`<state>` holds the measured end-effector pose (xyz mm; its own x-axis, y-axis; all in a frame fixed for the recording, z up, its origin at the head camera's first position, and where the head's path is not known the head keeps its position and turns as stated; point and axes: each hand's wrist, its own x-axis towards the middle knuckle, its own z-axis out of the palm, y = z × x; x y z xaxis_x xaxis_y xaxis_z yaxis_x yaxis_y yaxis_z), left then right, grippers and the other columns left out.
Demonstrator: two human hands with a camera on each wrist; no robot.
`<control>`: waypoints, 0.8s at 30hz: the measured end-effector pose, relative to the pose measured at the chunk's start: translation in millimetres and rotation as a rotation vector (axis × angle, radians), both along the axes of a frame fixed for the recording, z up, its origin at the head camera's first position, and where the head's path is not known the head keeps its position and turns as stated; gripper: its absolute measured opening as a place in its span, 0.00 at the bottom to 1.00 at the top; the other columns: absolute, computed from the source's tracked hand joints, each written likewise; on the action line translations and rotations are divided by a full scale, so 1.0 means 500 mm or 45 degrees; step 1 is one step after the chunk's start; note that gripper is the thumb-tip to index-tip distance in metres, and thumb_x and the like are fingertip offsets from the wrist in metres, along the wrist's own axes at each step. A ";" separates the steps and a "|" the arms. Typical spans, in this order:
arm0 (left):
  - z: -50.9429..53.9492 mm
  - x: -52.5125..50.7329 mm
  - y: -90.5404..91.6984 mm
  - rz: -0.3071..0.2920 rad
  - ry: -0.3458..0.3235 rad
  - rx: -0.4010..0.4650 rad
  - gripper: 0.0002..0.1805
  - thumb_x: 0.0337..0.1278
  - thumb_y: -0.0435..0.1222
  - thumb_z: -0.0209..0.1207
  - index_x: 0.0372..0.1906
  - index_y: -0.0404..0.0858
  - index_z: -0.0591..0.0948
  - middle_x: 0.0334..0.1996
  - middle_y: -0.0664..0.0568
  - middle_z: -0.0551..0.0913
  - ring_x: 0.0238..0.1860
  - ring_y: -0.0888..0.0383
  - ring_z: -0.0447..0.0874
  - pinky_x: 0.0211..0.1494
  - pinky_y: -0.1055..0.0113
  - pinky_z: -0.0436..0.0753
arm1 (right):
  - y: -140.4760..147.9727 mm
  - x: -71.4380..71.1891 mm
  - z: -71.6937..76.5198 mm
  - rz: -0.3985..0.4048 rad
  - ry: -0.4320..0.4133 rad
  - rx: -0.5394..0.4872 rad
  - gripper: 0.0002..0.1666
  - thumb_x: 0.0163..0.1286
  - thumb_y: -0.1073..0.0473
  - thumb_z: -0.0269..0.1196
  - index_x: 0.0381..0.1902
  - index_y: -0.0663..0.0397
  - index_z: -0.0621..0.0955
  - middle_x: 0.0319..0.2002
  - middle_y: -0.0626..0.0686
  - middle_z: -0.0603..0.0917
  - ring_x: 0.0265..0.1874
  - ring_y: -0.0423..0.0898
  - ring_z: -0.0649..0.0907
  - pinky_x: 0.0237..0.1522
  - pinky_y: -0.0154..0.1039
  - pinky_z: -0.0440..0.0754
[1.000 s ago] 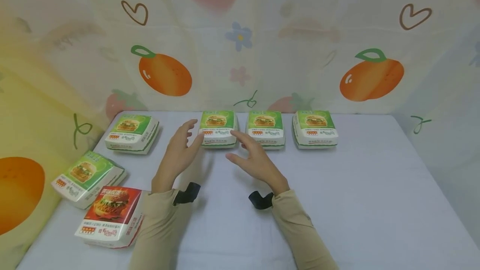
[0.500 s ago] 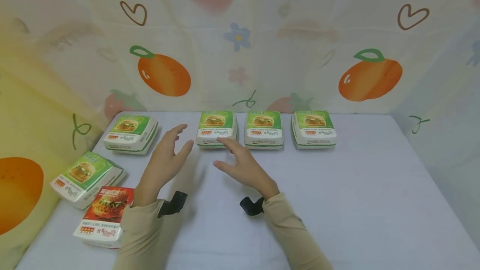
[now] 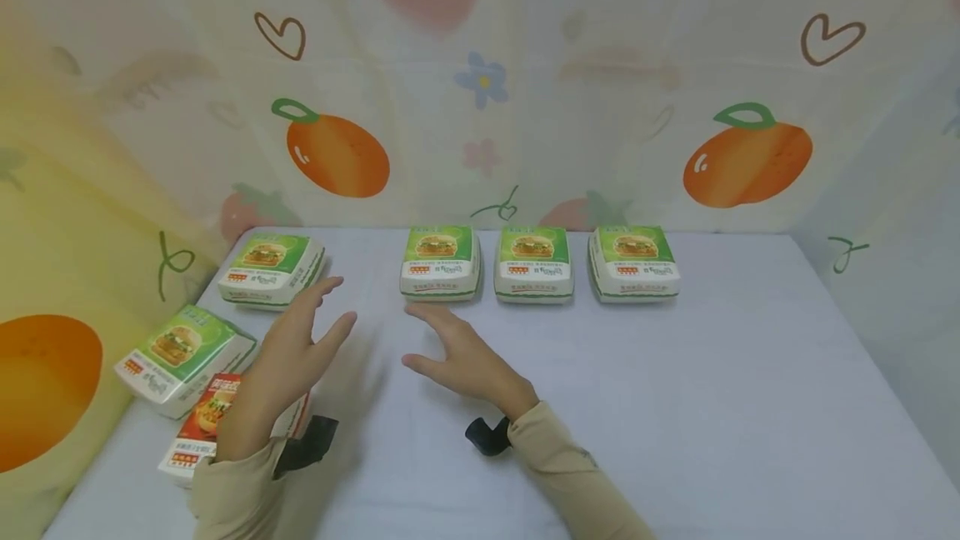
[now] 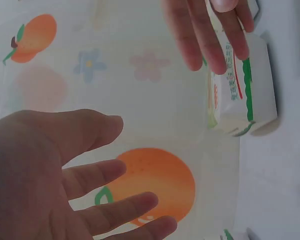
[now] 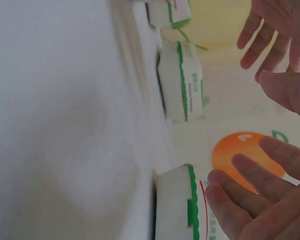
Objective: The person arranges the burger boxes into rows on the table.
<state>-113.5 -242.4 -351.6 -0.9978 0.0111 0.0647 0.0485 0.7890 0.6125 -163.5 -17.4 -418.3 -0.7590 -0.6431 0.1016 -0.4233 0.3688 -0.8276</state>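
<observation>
My left hand hovers over the table with fingers spread loosely, holding nothing. Its wrist and forearm partly cover the red burger box at the near left. My right hand, also empty with relaxed fingers, is held in front of a green burger box in the back row. A green burger box stands at the back left beyond my left fingertips, and a tilted green box lies left of that wrist. Both hands appear facing each other in the left wrist view, the left palm nearest.
Two more green burger boxes, a middle one and a right one, stand in the back row. A white cloth covers the table. Behind it hangs a curtain printed with oranges, and a yellowish curtain borders the left side.
Both hands have moved left and nearer to me, staying apart and empty. The left forearm now covers more of the red burger box. The boxes have not moved.
</observation>
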 end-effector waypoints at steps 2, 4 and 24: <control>-0.001 0.010 -0.006 0.013 -0.003 0.000 0.34 0.71 0.44 0.55 0.75 0.36 0.60 0.72 0.33 0.63 0.69 0.32 0.63 0.66 0.31 0.67 | -0.006 0.006 -0.002 0.018 -0.003 0.011 0.37 0.71 0.51 0.63 0.74 0.51 0.66 0.73 0.49 0.67 0.73 0.44 0.67 0.74 0.44 0.66; -0.002 0.019 -0.012 0.020 0.010 -0.010 0.34 0.71 0.44 0.55 0.75 0.36 0.60 0.72 0.33 0.63 0.69 0.32 0.63 0.66 0.31 0.67 | -0.013 0.012 -0.003 0.035 0.000 0.018 0.37 0.71 0.51 0.63 0.73 0.52 0.66 0.73 0.49 0.68 0.73 0.44 0.67 0.74 0.43 0.67; -0.026 0.086 -0.094 0.074 0.032 -0.060 0.34 0.69 0.45 0.58 0.73 0.34 0.63 0.69 0.31 0.67 0.63 0.29 0.68 0.56 0.28 0.73 | -0.074 0.055 -0.020 0.167 0.071 0.143 0.36 0.73 0.48 0.61 0.74 0.47 0.64 0.74 0.48 0.66 0.73 0.42 0.67 0.74 0.38 0.66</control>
